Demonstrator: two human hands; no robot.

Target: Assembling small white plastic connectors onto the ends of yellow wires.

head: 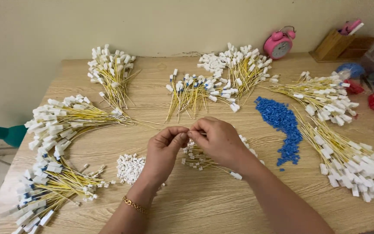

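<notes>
My left hand [164,149] and my right hand [220,139] meet above the middle of the wooden table [204,203], fingertips pinched together on a thin yellow wire with a small white connector [189,133]. Under my right hand lies a small bundle of yellow wires with white ends [202,161]. A little heap of loose white caps [130,167] sits just left of my left wrist. A strip of small blue plastic pieces [282,125] lies to the right of my right hand. A gold bracelet is on my left wrist.
Bundles of yellow wires with white connectors fan around the table: far left [61,119], front left [48,186], back left [111,71], back middle [195,89], back right [321,93], right [351,162]. A pink alarm clock [278,43] and wooden holder [338,45] stand against the wall.
</notes>
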